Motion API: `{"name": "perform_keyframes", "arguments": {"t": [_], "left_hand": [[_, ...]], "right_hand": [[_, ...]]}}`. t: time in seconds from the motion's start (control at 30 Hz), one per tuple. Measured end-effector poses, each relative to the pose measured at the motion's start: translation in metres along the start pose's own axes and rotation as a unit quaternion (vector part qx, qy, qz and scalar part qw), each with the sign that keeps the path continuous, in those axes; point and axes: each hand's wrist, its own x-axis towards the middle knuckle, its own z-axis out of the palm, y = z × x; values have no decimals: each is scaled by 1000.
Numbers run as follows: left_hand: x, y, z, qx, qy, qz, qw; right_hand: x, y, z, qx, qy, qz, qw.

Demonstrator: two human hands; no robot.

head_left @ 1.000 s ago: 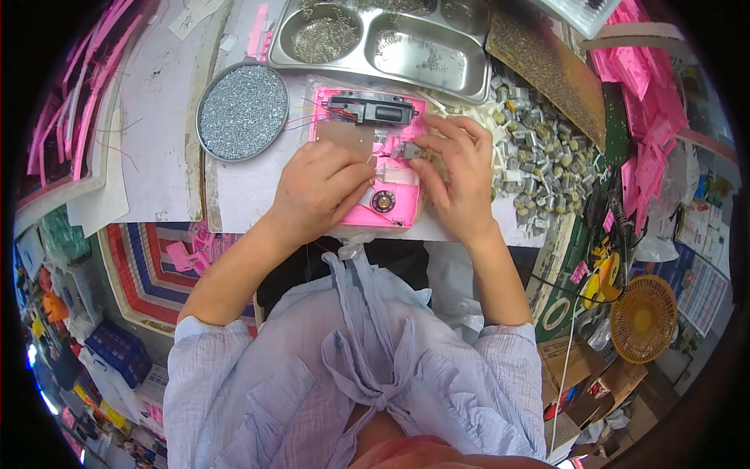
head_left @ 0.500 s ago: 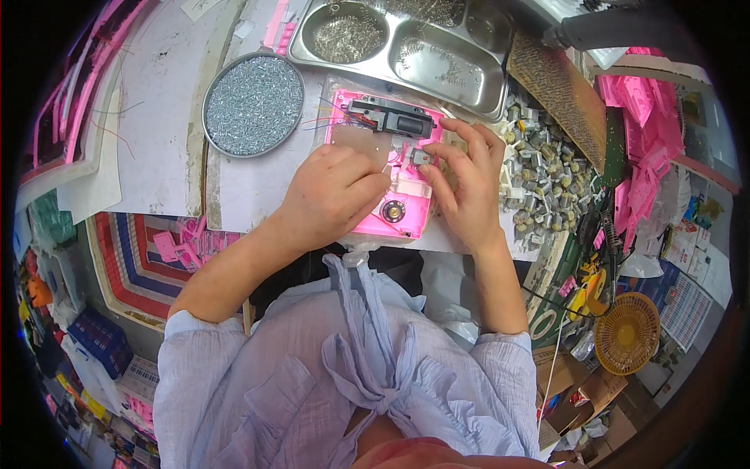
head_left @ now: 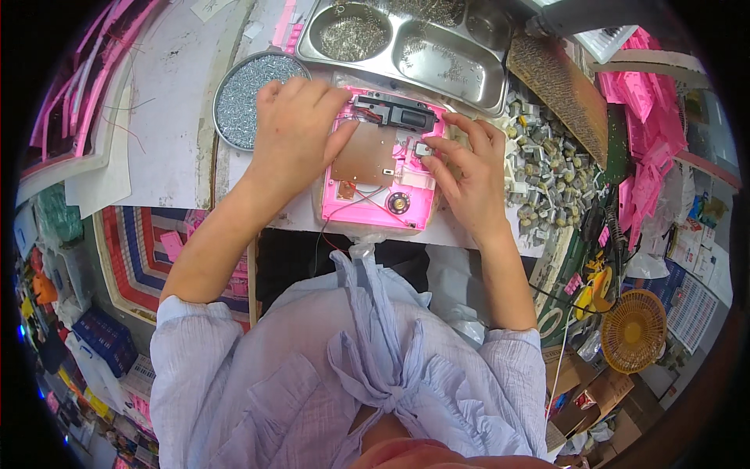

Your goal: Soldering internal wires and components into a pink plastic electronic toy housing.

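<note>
A pink plastic casing (head_left: 367, 213) lies on the table in front of me. Inside it are a brown board (head_left: 362, 156), a long black module (head_left: 402, 115) along the far side, and a small round speaker (head_left: 398, 203). My left hand (head_left: 297, 137) is at the casing's far left corner by the module's wires, thumb and forefinger apart. My right hand (head_left: 473, 168) pinches a small silver motor (head_left: 423, 150) between thumb and forefinger at the casing's right side. Thin wires (head_left: 344, 205) run across the near left part and over the near edge.
A round dish of small screws (head_left: 238, 105) stands left of the casing, partly behind my left hand. Beyond lies a steel compartment tray (head_left: 398, 59) with small metal parts. Many small motors (head_left: 547, 172) are heaped to the right. A brown basket (head_left: 633, 332) sits lower right.
My left hand has moved from over the board to the casing's far left corner, uncovering the board. Wires now trail over the near edge. My right hand stays at the motor.
</note>
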Motion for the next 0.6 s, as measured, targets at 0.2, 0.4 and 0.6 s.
{"name": "perform_keyframes", "arguments": {"t": [0.2,0.4,0.6], "left_hand": [[-19,10,-6,-3,-11,17,1000],[-16,24,-9,-46,11,27,999],[-15,17,-7,-45,15,23,999]], "right_hand": [[17,-1,-7,10,64,-51,997],[60,-28,11,34,19,-183,982],[66,-23,25,28,21,-206,978]]}}
